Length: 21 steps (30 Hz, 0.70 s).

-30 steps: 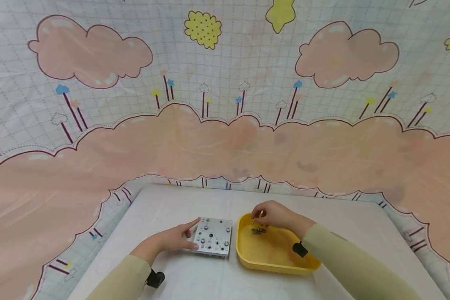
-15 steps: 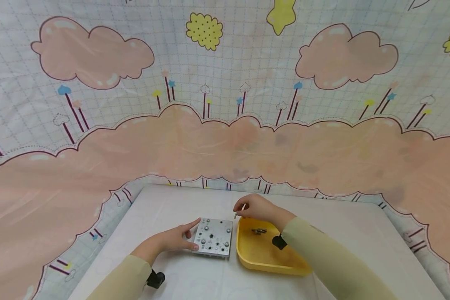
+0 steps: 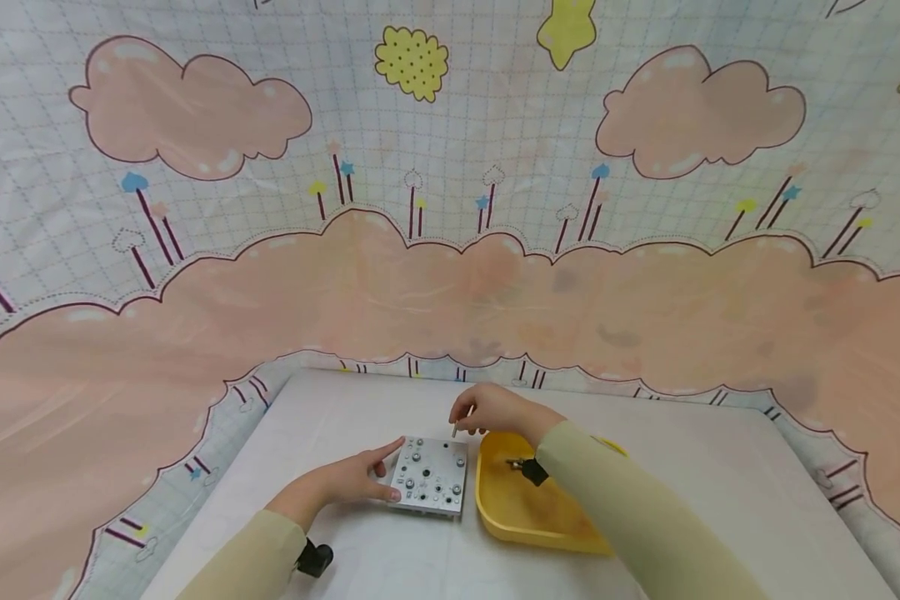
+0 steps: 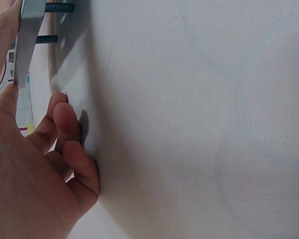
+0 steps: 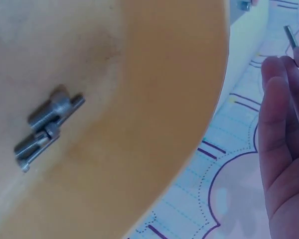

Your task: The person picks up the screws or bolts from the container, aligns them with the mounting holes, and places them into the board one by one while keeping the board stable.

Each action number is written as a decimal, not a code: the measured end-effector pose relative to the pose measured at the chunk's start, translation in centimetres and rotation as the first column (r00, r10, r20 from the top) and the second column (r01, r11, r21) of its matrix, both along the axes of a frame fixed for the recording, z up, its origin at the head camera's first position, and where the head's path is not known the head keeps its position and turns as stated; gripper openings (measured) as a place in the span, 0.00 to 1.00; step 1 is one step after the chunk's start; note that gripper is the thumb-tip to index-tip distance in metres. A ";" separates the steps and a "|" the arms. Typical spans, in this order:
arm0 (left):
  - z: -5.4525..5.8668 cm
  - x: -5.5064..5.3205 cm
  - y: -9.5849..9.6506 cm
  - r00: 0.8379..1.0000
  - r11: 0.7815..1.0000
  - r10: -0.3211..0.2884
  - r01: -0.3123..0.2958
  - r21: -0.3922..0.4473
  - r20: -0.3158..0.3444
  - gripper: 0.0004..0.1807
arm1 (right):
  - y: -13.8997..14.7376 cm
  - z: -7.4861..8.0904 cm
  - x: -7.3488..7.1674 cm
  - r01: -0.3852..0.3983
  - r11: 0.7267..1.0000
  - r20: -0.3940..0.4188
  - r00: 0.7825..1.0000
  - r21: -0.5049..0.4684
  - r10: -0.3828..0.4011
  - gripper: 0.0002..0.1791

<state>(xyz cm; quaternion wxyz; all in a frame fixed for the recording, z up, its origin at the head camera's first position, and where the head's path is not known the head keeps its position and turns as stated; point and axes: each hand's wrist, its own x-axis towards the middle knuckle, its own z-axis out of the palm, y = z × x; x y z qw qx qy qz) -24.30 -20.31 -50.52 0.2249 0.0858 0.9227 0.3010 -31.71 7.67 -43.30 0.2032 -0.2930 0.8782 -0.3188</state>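
My left hand (image 3: 352, 479) holds a square metal plate (image 3: 444, 468) by its left side, index finger at the far corner and thumb near the front. Holes and several screw heads dot its top. In the left wrist view, threaded screw ends (image 4: 60, 7) stick out beneath the plate; the other fingers curl loosely near the cloth. My right hand (image 3: 498, 408) pinches a thin metal pin (image 5: 290, 36), its upper part hidden by the fingers. In the head view the pin is by the plate's far right corner, pointing down.
Right of the plate stands a yellow plastic tray (image 3: 540, 523), partly under my right forearm. Several socket-head screws and thin metal pieces (image 5: 50, 119) lie in it. White cloth (image 3: 390, 550) covers the table, and a patterned curtain (image 3: 450, 292) hangs behind.
My right hand has lifted the pin out of the yellow tray and carried it left to the plate's far right corner. The left hand stays on the plate.
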 end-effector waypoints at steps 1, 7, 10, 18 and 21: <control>0.0 0.0 0.0 1.000 1.000 0.000 0.000 -0.001 -0.001 0.54 | -0.3 0.0 -0.1 -0.005 1.000 0.001 1.000 0.009 0.005 0.07; 0.0 0.0 -0.2 1.000 1.000 -0.007 0.007 0.006 0.005 0.54 | -1.9 -0.2 -0.5 -0.024 0.997 -0.003 1.000 0.070 0.024 0.06; 0.0 0.0 -0.2 1.000 1.000 -0.012 0.012 0.009 0.005 0.54 | -2.5 -0.4 -0.5 -0.019 0.995 -0.010 1.000 0.097 0.020 0.05; -0.1 0.1 -0.3 1.000 1.000 -0.012 0.012 0.005 0.002 0.53 | -3.3 -1.0 -0.5 0.001 0.980 -0.040 0.999 0.197 0.007 0.03; -0.2 0.1 -0.4 1.000 1.000 -0.010 0.010 -0.003 0.000 0.53 | -3.5 -1.3 -0.6 0.000 0.974 -0.055 0.998 0.227 0.013 0.04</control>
